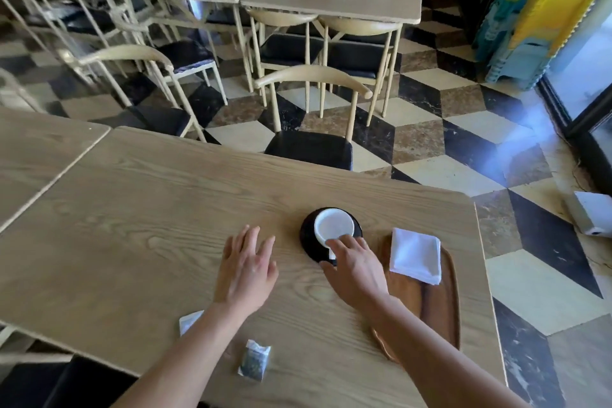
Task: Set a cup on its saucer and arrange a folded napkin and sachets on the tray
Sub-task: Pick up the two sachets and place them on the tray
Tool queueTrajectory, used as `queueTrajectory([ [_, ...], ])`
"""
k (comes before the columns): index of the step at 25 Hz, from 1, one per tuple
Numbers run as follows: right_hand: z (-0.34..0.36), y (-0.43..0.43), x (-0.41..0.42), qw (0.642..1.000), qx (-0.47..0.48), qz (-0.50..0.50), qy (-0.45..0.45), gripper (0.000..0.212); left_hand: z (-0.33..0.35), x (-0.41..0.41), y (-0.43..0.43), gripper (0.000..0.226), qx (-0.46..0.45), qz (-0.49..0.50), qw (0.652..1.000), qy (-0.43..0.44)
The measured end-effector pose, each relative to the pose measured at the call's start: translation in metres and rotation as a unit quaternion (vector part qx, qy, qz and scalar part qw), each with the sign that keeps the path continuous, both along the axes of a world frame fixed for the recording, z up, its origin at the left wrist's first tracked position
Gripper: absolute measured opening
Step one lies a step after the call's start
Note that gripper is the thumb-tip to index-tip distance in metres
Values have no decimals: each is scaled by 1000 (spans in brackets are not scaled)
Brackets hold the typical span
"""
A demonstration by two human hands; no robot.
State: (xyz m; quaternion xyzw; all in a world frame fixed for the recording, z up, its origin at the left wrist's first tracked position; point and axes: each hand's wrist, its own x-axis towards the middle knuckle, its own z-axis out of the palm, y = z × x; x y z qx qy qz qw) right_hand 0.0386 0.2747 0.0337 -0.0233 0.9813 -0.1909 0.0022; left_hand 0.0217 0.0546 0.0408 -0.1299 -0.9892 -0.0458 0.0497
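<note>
- At the lower right of the frame, the wooden tray (440,308) holds only the folded napkin (415,255).
- At centre, cup (332,225) sits on its saucer (308,238), right hand (356,270) gripping its handle.
- Left hand (246,270) hovers open, empty.
- Lower left, two sachets (254,362) lie on the counter (132,225), not yet on the tray.

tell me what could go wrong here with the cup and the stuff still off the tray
The right hand grips the white cup low at the handle side, and it looks off-centre on the black saucer, so it could tip or slide. The right forearm lies across the wooden tray and may nudge it. The left forearm partly covers one sachet and could sweep it off.
</note>
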Motion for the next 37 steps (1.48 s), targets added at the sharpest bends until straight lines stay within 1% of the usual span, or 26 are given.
queueTrajectory([
  [3, -3, -26, 5, 1000, 1, 23, -17, 37, -9, 6, -34, 49, 8, 13, 1000, -6],
  [5, -5, -52, 10, 998, 0, 51, -40, 36, -17, 12, -61, 50, 18, 40, 998, -36],
  [8, -16, -92, 20, 989, -4, 93, -118, 45, -38, 24, -98, 45, 21, 89, 988, -127],
  [11, -32, -120, 36, 967, 21, 125, -221, 53, -56, 34, -123, 40, 35, 166, 959, -229],
  [14, -49, -136, 51, 954, 50, 139, -260, 47, -64, 48, -143, 38, 38, 204, 942, -263],
  [18, -66, -141, 63, 956, 43, 123, -264, 42, -72, 65, -143, 27, 66, 167, 951, -252],
  [24, -77, -141, 63, 970, -21, 67, -233, 35, -78, 71, -100, 23, 117, 105, 959, -234],
  [28, -79, -136, 60, 978, -51, 46, -197, 27, -82, 73, -79, 33, 155, 84, 958, -226],
  [30, -80, -129, 60, 981, -64, 31, -180, 25, -83, 73, -78, 39, 178, 103, 953, -223],
  [32, -79, -123, 61, 983, -59, 28, -169, 30, -83, 70, -82, 47, 191, 123, 946, -230],
  [35, -80, -121, 63, 982, -27, 59, -178, 38, -84, 65, -83, 58, 162, 96, 948, -255],
  [37, -81, -124, 63, 979, -18, 65, -190, 39, -84, 64, -79, 56, 133, 80, 953, -259],
])
